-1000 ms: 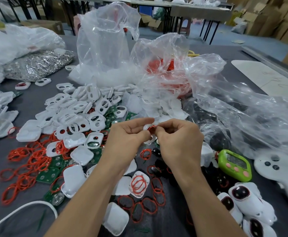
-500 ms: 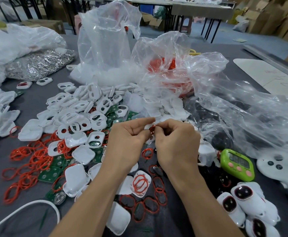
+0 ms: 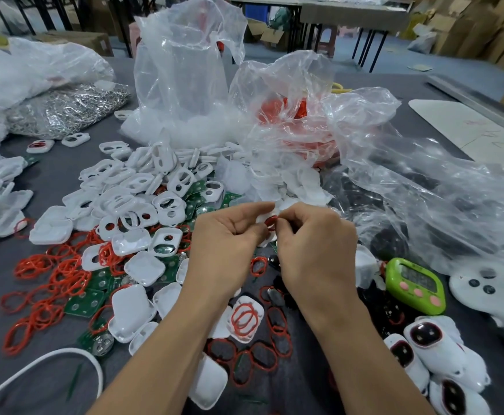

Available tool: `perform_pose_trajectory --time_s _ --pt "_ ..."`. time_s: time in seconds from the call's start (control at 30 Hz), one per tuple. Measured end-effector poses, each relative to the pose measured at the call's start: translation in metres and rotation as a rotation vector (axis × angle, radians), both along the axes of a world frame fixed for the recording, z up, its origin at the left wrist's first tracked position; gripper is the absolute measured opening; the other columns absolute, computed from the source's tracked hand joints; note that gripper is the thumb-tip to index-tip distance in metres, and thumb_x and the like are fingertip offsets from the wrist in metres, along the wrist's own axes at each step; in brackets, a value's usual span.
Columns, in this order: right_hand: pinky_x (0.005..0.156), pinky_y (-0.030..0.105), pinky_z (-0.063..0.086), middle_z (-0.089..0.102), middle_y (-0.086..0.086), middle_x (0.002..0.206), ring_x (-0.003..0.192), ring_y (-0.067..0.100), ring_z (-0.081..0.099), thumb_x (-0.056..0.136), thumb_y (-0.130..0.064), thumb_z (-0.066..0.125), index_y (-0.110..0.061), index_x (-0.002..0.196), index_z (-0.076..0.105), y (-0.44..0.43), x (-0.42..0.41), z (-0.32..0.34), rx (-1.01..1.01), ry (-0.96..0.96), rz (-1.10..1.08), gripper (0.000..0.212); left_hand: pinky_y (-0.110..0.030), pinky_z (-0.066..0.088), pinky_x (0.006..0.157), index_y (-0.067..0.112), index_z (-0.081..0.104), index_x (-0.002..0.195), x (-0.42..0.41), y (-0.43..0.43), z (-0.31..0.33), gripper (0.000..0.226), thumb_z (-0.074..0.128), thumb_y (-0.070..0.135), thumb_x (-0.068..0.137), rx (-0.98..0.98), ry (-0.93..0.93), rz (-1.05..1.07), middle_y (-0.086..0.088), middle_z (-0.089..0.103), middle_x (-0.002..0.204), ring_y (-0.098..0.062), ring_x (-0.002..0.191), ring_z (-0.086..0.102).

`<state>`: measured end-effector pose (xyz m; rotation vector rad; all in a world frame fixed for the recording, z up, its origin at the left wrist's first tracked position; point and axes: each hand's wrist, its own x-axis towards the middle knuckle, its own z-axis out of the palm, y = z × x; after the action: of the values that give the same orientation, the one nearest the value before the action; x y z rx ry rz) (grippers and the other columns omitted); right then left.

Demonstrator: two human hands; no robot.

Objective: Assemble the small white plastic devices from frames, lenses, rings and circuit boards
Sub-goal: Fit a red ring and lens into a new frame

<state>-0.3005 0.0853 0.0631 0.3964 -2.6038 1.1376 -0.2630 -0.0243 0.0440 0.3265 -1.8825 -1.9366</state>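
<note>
Held above the surface (image 3: pixel 53 181), a white frame (image 3: pixel 262 219) sits between both sets of fingers: the left hand (image 3: pixel 226 244) grips it, the right hand (image 3: pixel 313 250) pinches a red ring (image 3: pixel 271 220) against it (seating unclear). Spare frames (image 3: pixel 131 187) pile left of the fingers.

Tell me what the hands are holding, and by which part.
Both hands share one small white frame with a red ring on it. The left hand pinches the frame's left side; the right hand pinches at the ring. Fingers hide the rest.
</note>
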Motion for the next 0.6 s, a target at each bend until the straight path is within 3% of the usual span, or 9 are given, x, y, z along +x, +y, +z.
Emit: perform_pose_trajectory --time_s 0.33,0.47,0.6 --pt "0.072 0.040 0.053 0.074 0.005 0.077 0.073 0.031 0.065 0.095 -0.013 0.064 -0.017 0.087 0.079 -0.002 0.004 0.004 0.209 0.026 0.054 0.017 -0.013 0.055 0.079 0.028 0.080 0.099 0.004 -0.004 0.000 0.044 0.066 -0.012 0.088 -0.161 -0.020 0.011 0.010 0.080 0.090 -0.003 0.092 0.076" --pt "0.077 0.035 0.048 0.076 0.003 0.086 0.081 0.030 0.067 0.096 -0.015 0.062 -0.021 0.099 0.079 -0.003 0.008 0.006 0.280 0.020 0.057 0.018 -0.027 0.062 0.071 0.034 0.079 0.097 0.004 -0.004 -0.003 0.049 0.063 -0.011 0.088 -0.245 -0.051 0.046 0.012 0.079 0.079 -0.018 0.073 0.075" --pt "0.069 0.030 0.034 0.075 -0.001 0.090 0.084 0.023 0.067 0.100 -0.022 0.055 -0.028 0.107 0.076 -0.002 0.011 0.010 0.332 0.089 0.044 0.023 -0.032 0.061 0.076 0.029 0.081 0.104 0.005 -0.005 -0.004 0.043 0.064 -0.007 0.090 -0.291 -0.071 0.033 0.017 0.075 0.070 -0.007 0.066 0.070"
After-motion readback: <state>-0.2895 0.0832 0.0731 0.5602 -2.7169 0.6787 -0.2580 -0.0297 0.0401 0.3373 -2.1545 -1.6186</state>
